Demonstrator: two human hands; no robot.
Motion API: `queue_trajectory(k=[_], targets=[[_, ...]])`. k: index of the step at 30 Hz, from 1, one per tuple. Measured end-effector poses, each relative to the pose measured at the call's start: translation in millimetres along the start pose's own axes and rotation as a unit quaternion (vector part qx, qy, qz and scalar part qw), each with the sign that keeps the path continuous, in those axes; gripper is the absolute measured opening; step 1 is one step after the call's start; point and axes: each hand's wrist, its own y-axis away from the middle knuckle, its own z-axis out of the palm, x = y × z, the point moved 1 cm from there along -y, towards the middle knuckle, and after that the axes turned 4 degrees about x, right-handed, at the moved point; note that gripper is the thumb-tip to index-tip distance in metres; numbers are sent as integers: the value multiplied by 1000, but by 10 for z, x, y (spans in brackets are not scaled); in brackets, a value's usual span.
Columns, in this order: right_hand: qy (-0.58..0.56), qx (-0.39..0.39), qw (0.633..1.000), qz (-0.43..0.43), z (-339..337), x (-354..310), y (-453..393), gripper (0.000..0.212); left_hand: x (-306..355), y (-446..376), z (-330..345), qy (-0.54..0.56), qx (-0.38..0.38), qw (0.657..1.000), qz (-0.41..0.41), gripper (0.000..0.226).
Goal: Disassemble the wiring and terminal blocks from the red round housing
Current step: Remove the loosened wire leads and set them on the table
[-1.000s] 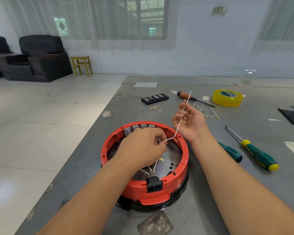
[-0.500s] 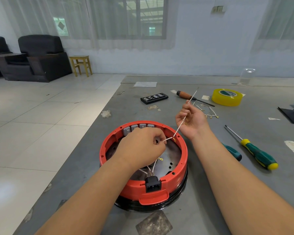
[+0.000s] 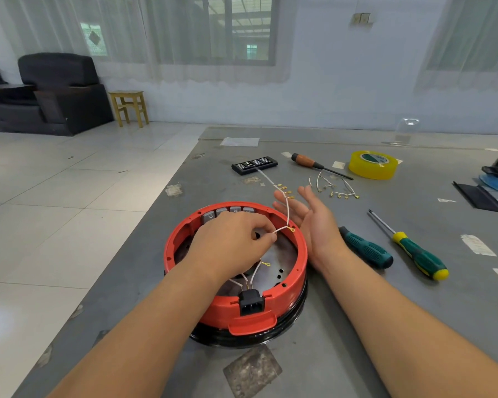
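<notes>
The red round housing (image 3: pixel 288 291) sits on a black base near the table's front, with a black power socket (image 3: pixel 250 302) in its near wall and grey terminal blocks (image 3: pixel 213 215) at its far inner wall. My left hand (image 3: pixel 233 245) hovers inside the housing and pinches a white wire harness (image 3: pixel 285 208) with gold terminals. The harness runs up and away over the far rim. My right hand (image 3: pixel 311 219) is open beside the housing's right rim, fingers spread, with the harness lying across them.
A loose bundle of white wires (image 3: pixel 332 188) lies behind my right hand. Two green-handled screwdrivers (image 3: pixel 414 251) (image 3: pixel 365 248) lie to the right. A wood-handled screwdriver (image 3: pixel 314 165), a black bit case (image 3: pixel 254 164) and a yellow tape roll (image 3: pixel 373 164) sit farther back.
My right hand let go of the white harness and opened its fingers. The free end of the harness dropped from upright to lying away toward the bit case. My left hand kept its pinch.
</notes>
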Motion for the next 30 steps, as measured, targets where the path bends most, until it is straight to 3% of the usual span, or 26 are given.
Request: queue_trajectory(k=[5,10,15,18,23,30], targets=[[100,3,994,-45,-125,63,371,40,29,-5,7,-59,30,997,48,22],[219,-39,972,-77,-171,81,561,57,56,3,-68,-153,44,985,66,36],[318,-38,943,-94,-157,85,563,52,6,213,-271,-69,72,993,61,37],[329,-8,939,-98,-148,100,544,33,7,495,-305,-17,58,991,116,38],[347,24,930,-119,-154,114,491,23,-71,757,-269,-80,125,956,252,38],[364,50,921,-128,-107,95,395,30,-238,840,-151,-94,103,968,210,49]])
